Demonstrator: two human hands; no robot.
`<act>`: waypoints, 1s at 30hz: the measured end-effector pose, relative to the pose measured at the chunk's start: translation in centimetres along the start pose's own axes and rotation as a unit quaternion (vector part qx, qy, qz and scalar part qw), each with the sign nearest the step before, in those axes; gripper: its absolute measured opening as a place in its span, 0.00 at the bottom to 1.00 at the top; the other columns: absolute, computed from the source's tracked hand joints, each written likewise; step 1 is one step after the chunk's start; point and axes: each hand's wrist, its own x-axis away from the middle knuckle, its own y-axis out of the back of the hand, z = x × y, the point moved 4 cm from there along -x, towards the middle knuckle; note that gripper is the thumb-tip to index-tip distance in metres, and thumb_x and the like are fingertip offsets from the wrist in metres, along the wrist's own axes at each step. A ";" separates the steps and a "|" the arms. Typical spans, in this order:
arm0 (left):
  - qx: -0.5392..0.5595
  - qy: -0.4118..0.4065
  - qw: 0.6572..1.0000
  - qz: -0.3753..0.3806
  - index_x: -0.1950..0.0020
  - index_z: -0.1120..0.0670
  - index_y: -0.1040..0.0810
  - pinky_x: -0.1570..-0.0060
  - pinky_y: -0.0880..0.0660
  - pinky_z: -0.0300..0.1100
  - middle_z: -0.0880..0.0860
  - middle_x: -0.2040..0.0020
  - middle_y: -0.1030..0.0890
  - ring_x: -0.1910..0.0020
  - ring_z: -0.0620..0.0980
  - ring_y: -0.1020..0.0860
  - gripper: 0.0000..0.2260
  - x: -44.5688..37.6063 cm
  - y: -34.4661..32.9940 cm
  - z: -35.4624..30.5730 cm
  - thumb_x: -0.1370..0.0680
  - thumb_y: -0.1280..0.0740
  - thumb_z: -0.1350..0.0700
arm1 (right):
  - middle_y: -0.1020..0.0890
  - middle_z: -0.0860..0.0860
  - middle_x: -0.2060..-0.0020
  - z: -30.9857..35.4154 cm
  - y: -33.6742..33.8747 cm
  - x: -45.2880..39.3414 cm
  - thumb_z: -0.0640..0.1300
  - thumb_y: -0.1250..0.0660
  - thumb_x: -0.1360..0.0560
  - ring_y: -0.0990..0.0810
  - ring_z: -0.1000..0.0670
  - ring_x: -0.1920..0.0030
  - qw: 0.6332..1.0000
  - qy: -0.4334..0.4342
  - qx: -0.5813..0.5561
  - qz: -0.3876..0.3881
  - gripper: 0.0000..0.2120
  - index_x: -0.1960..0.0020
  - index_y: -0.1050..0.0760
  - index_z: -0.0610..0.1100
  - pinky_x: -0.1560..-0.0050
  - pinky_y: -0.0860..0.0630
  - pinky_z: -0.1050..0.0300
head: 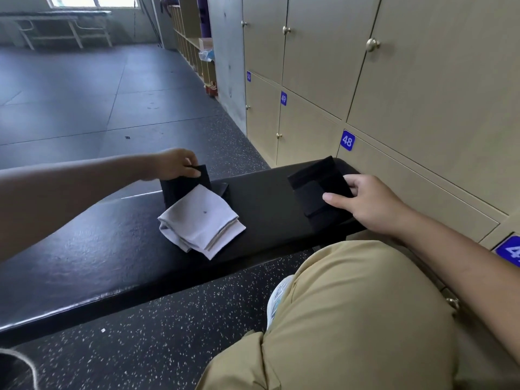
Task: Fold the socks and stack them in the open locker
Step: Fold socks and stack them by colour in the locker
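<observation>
Socks on the black worktop [84, 263]: my left hand [171, 164] pinches a black sock [180, 187] at its top edge, white socks [199, 220] lying against it. My right hand [365, 204] grips a folded black sock [318, 181] near locker 48 [347, 140]; every locker door visible is closed.

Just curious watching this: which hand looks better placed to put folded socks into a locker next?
Probably the right hand: it grips folded black socks beside the lockers. No open locker is visible.
</observation>
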 end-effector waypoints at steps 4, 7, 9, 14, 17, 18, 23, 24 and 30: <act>0.014 -0.029 0.999 -0.030 0.49 0.55 0.24 0.63 0.33 0.41 0.55 0.47 0.21 0.56 0.52 0.26 0.08 -0.7 2.5 -2.6 0.21 0.27 0.55 | 0.12 0.53 0.54 0.1 0.5 0.0 0.42 0.29 0.22 0.14 0.52 0.51 1.000 -0.005 -0.017 -0.010 0.03 0.49 0.18 0.48 0.41 0.19 0.47; 0.029 -0.041 0.998 -0.035 0.49 0.56 0.23 0.58 0.31 0.43 0.54 0.46 0.21 0.52 0.52 0.25 0.08 -0.9 4.1 -5.3 0.22 0.26 0.55 | 0.12 0.54 0.54 0.3 1.3 0.3 0.43 0.28 0.22 0.14 0.53 0.52 1.000 -0.007 -0.014 -0.027 0.05 0.47 0.17 0.48 0.44 0.18 0.51; 0.048 -0.052 0.997 -0.033 0.48 0.56 0.23 0.51 0.29 0.45 0.53 0.47 0.22 0.49 0.52 0.25 0.09 -0.5 4.9 -7.4 0.22 0.26 0.55 | 0.13 0.53 0.54 0.5 1.9 0.4 0.44 0.29 0.22 0.14 0.53 0.52 0.999 -0.008 -0.014 -0.035 0.07 0.44 0.17 0.48 0.48 0.18 0.57; 0.077 -0.121 0.990 -0.004 0.54 0.53 0.24 0.59 0.29 0.38 0.47 0.52 0.19 0.55 0.45 0.23 0.07 1.4 4.2 -14.5 0.22 0.27 0.55 | 0.12 0.53 0.53 0.7 4.5 1.6 0.44 0.29 0.21 0.14 0.55 0.55 0.998 -0.011 -0.034 -0.053 0.08 0.42 0.18 0.49 0.58 0.21 0.68; 0.115 -0.156 0.980 0.035 0.53 0.54 0.22 0.62 0.26 0.34 0.52 0.47 0.16 0.51 0.49 0.19 0.05 2.4 2.4 -18.5 0.22 0.27 0.54 | 0.12 0.54 0.52 0.7 6.7 2.7 0.44 0.29 0.21 0.13 0.53 0.52 0.996 -0.018 -0.045 -0.081 0.10 0.41 0.18 0.50 0.46 0.19 0.57; 0.123 -0.164 0.978 0.042 0.52 0.54 0.22 0.62 0.26 0.34 0.53 0.46 0.16 0.50 0.50 0.19 0.06 2.7 1.8 -19.6 0.21 0.27 0.54 | 0.12 0.53 0.51 0.6 7.4 3.1 0.44 0.29 0.22 0.13 0.52 0.50 0.994 -0.021 -0.055 -0.089 0.10 0.41 0.18 0.49 0.43 0.19 0.52; 0.168 -0.195 0.964 0.060 0.46 0.56 0.21 0.65 0.25 0.33 0.53 0.48 0.16 0.52 0.51 0.17 0.11 3.1 -1.2 -25.6 0.22 0.26 0.51 | 0.12 0.53 0.52 0.2 11.5 5.8 0.42 0.29 0.21 0.13 0.51 0.50 0.984 -0.036 -0.101 -0.142 0.08 0.43 0.18 0.49 0.43 0.19 0.53; 0.180 -0.201 0.961 0.060 0.46 0.56 0.21 0.67 0.25 0.31 0.53 0.49 0.16 0.54 0.50 0.17 0.11 3.1 -1.8 -26.6 0.23 0.26 0.52 | 0.12 0.53 0.53 0.1 12.1 6.4 0.42 0.29 0.21 0.13 0.51 0.51 0.982 -0.039 -0.106 -0.150 0.07 0.44 0.18 0.49 0.44 0.19 0.53; 0.205 -0.268 0.938 0.080 0.56 0.53 0.22 0.72 0.31 0.29 0.41 0.70 0.22 0.70 0.40 0.24 0.07 3.1 -5.0 -32.8 0.23 0.25 0.55 | 0.12 0.53 0.54 -0.4 16.0 9.8 0.41 0.30 0.21 0.13 0.53 0.52 0.969 -0.044 -0.131 -0.206 0.07 0.44 0.19 0.47 0.53 0.18 0.63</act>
